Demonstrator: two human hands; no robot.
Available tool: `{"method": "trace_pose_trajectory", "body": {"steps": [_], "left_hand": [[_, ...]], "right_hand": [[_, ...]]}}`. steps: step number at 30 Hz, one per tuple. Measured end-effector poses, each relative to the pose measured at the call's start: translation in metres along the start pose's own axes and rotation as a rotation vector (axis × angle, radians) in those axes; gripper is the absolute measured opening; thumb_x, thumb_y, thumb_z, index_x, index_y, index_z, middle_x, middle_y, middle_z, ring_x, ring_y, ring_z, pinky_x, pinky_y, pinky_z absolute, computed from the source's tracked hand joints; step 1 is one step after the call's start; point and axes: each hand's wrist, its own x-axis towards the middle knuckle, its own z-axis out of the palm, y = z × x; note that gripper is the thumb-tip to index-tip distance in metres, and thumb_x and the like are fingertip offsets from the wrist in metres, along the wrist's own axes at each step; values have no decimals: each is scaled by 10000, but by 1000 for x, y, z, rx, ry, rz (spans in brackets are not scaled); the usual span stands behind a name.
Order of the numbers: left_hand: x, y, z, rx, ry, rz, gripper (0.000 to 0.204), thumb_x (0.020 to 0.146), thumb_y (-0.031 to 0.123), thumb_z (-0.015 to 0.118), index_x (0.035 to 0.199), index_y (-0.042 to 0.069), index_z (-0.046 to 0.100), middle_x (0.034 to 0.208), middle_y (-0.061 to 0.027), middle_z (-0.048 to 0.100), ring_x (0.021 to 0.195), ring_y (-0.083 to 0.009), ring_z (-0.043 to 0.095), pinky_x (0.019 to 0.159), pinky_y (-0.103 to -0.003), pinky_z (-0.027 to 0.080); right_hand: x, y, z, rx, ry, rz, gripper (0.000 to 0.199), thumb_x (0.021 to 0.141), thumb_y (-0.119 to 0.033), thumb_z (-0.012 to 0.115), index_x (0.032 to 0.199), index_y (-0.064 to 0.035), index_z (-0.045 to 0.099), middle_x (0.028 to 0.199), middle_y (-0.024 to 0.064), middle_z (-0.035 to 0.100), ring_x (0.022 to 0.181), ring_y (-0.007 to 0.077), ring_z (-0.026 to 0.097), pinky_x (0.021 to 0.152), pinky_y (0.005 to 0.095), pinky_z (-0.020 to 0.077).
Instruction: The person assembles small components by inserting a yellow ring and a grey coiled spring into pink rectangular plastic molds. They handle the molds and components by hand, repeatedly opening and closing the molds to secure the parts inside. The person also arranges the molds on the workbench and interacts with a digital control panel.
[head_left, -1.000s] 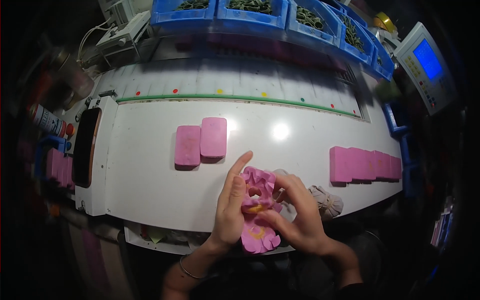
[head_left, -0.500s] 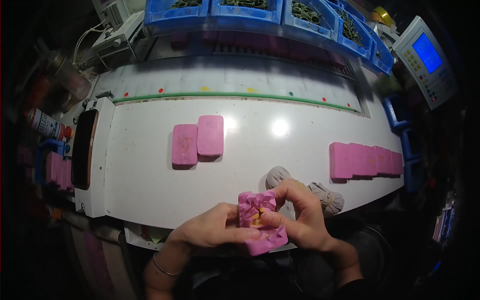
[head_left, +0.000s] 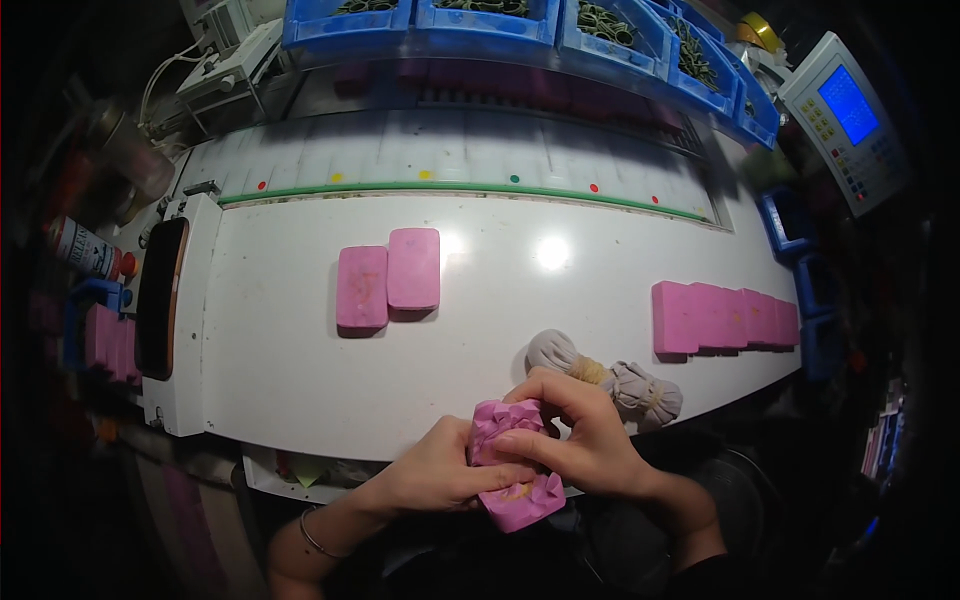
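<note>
Low over the front edge of the table, both hands grip a pink rubber mould (head_left: 487,418), cut open with jagged, ruffled inner faces. Its lower part (head_left: 527,508) is folded back toward me, and a little yellow shows inside. My left hand (head_left: 430,472) clasps the left side, thumb laid across the opening. My right hand (head_left: 590,445) curls its fingers round the far end and presses its thumb on the inner face. Just beyond the right hand lie grey cloth bundles, one rounded (head_left: 552,350) and one tied with string (head_left: 645,392).
Two pink blocks (head_left: 362,287) lie side by side on the white table (head_left: 290,380). A row of similar blocks (head_left: 675,318) leans along the right. At the back are a strip with coloured dots (head_left: 425,175), blue bins (head_left: 490,25) and a control panel (head_left: 845,120). A phone (head_left: 162,300) lies left.
The mould has tilted, and my right thumb has shifted over its upper inner face, covering the yellow seen there before. The dotted strip at the back has slid left.
</note>
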Motion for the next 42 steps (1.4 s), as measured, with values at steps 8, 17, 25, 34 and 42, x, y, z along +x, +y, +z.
{"method": "trace_pose_trajectory", "body": {"steps": [8, 17, 25, 34, 42], "left_hand": [[-8, 3, -5, 112, 45, -137, 225, 805, 139, 679, 978, -1, 644, 790, -20, 633, 690, -59, 549, 611, -227, 447], [-15, -4, -8, 723, 606, 455, 380, 627, -37, 704, 999, 13, 642, 860, -111, 623, 750, -221, 625, 669, -287, 491], [-22, -9, -8, 828, 761, 483, 353, 634, -26, 721, 976, -12, 633, 848, -99, 592, 727, -192, 597, 655, -261, 471], [-19, -2, -8, 1183, 841, 733, 458, 611, 7, 649, 1068, -12, 622, 878, -102, 573, 660, -248, 589, 569, -324, 482], [-17, -6, -14, 1432, 878, 879, 471, 593, 12, 595, 1062, -19, 632, 841, -70, 573, 575, -160, 518, 483, -253, 443]], "right_hand": [[6, 1, -3, -46, -117, -21, 331, 759, -159, 722, 1010, -6, 570, 804, 65, 556, 659, 125, 527, 563, 251, 442], [-21, 35, 12, -909, 301, -340, 393, 711, -164, 717, 1034, 5, 571, 900, 98, 561, 774, 215, 595, 609, 284, 505], [-16, 11, -9, -626, 495, -385, 232, 764, -23, 672, 977, 22, 592, 758, 114, 618, 592, 224, 601, 510, 326, 477], [31, -19, -32, -611, 88, 134, 216, 840, -193, 624, 790, -7, 528, 689, 156, 625, 596, 280, 615, 535, 332, 474], [16, -31, -22, 111, -18, 208, 157, 801, -91, 683, 802, 2, 557, 900, 117, 621, 813, 173, 605, 722, 274, 484]]}}
